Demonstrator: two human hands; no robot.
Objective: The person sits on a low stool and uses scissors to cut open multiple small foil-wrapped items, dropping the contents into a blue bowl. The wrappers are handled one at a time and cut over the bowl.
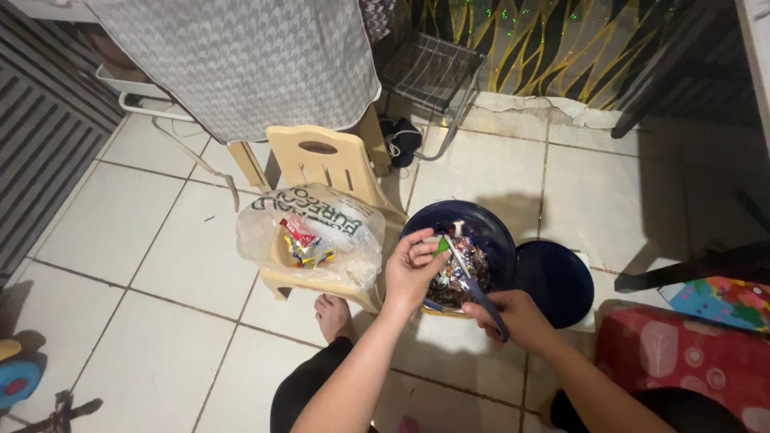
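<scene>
L arm: bare forearm rises from bottom centre of frame to the left hand, just left of centre.
L hand state: fingers curled shut, pinching a small green piece of wrapper between thumb and forefinger; the piece sits at the near-left rim of the bin.
R arm: comes in from lower right of frame to the right hand, below and right of centre.
R hand state: closed round the handle end of a long dark tool; looks like scissors or tongs, can't tell which. Tip end points up-left toward the green piece.
Bin: dark blue round bin at centre frame, part full of mixed shiny wrappers.
Lid: matching dark blue lid lies on the floor, touching the bin's right side.
Foot: bare foot on the white tile, lower centre-left, beside a chair leg.
Chair + bag: cream plastic chair left of the bin; a clear plastic bag sits open on its seat w/ coloured wrappers inside.
Doing it well (judgement): keep the pinch firm but light so the thin piece doesn't tear; hold the tool steady, tip low over the bin so loose bits drop in, not on the tile.
Far: grey patterned cloth hangs at upper left; wire rack at upper centre.
</scene>
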